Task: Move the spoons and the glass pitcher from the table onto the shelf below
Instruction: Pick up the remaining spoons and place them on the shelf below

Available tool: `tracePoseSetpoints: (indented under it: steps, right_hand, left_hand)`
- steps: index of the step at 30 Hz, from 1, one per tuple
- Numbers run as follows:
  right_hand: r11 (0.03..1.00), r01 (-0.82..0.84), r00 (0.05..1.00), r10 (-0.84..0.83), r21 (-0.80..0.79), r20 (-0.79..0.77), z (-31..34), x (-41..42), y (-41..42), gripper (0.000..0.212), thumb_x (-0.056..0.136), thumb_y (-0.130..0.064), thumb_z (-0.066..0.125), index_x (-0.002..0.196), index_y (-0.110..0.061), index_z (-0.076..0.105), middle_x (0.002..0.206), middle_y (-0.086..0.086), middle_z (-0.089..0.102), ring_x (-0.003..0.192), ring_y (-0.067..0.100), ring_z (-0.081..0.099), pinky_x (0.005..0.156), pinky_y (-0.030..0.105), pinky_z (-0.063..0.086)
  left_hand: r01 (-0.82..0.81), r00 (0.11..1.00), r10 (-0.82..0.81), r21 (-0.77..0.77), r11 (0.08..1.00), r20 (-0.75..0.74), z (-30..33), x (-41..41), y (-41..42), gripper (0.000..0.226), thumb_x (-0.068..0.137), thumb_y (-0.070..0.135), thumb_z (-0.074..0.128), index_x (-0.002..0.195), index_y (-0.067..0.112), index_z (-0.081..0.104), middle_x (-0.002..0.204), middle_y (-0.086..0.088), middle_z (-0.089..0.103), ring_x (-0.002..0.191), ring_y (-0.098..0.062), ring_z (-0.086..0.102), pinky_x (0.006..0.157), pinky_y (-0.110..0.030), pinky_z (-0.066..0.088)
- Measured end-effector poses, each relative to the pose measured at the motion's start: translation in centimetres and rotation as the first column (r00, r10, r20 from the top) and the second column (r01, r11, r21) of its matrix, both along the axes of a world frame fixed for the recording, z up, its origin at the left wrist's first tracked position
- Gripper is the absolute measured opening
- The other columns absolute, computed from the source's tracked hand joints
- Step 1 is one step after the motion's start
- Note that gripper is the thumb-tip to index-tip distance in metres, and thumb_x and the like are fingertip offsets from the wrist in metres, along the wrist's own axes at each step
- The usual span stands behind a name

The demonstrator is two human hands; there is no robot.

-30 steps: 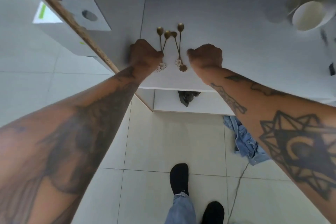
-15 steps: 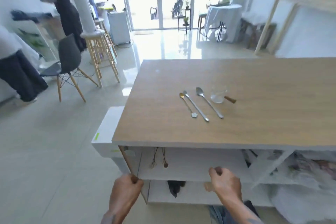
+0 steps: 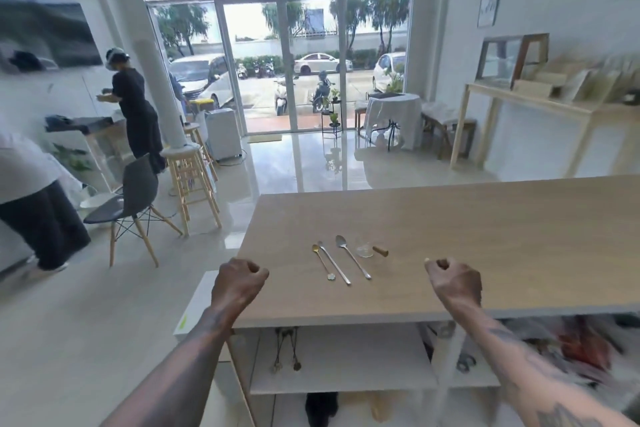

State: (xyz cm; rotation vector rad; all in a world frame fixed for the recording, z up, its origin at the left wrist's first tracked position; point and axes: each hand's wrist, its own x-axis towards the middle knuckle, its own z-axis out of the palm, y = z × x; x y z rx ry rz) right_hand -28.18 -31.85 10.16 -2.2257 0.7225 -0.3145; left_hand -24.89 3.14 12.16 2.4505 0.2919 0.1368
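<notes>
Three spoons lie side by side on the wooden table (image 3: 485, 236): a short gold spoon (image 3: 322, 262), a long silver spoon (image 3: 334, 262) and another silver spoon (image 3: 352, 256). Just right of them stands a small glass pitcher (image 3: 364, 247) with a wooden handle. Several gold spoons (image 3: 286, 350) lie on the white shelf (image 3: 363, 367) below. My left hand (image 3: 237, 282) hovers over the table's near left corner, fingers curled, holding nothing. My right hand (image 3: 455, 282) hovers to the right of the spoons, also curled and without anything in it.
A grey chair (image 3: 130, 198) and wooden stools (image 3: 192, 180) stand on the floor to the left, near two people (image 3: 136, 114). Blurred items fill the shelf at lower right. A dark object (image 3: 320, 409) sits on the bottom shelf.
My view rose from the shelf to the tabletop. Both hands came up from the shelf, where they left gold spoons, to above the table's near edge.
</notes>
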Motion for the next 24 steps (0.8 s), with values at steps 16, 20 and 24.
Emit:
tracePoseSetpoints:
  steps: [16, 20, 24]
  right_hand:
    - [0.942, -0.333, 0.914, 0.312, -0.039, -0.259, -4.4, 13.9, 7.0, 0.050, 0.084, -0.038, 0.064, 0.125, -0.010, 0.062, 0.141, 0.004, 0.055, 0.124, 0.025, 0.056, 0.099, 0.033, 0.048]
    - [0.935, -0.348, 0.884, 0.301, -0.073, -0.359, -7.7, 17.9, 9.1, 0.054, 0.081, -0.043, 0.066, 0.123, -0.010, 0.058, 0.134, 0.011, 0.055, 0.119, 0.031, 0.058, 0.091, 0.035, 0.048]
    - [0.941, -0.329, 0.859, 0.264, -0.076, -0.439, -10.2, 21.1, 10.5, 0.071, 0.075, -0.055, 0.066, 0.131, -0.014, 0.052, 0.134, 0.012, 0.049, 0.118, 0.032, 0.057, 0.090, 0.035, 0.047]
  left_hand:
    - [0.029, 0.980, -0.055, -0.140, 0.990, -0.190, -7.3, 12.7, -5.0, 0.022, 0.085, 0.025, 0.067, 0.095, 0.010, 0.080, 0.104, -0.012, 0.078, 0.099, -0.028, 0.071, 0.085, -0.031, 0.056]
    - [0.049, 0.960, -0.093, -0.168, 0.985, -0.265, -10.7, 16.6, -6.0, 0.023, 0.086, 0.026, 0.066, 0.096, 0.011, 0.079, 0.105, -0.011, 0.077, 0.100, -0.026, 0.071, 0.087, -0.032, 0.056]
    - [0.066, 0.940, -0.122, -0.181, 0.981, -0.318, -12.9, 20.0, -7.7, 0.026, 0.084, 0.032, 0.067, 0.097, 0.012, 0.078, 0.103, -0.010, 0.077, 0.099, -0.026, 0.072, 0.087, -0.032, 0.057]
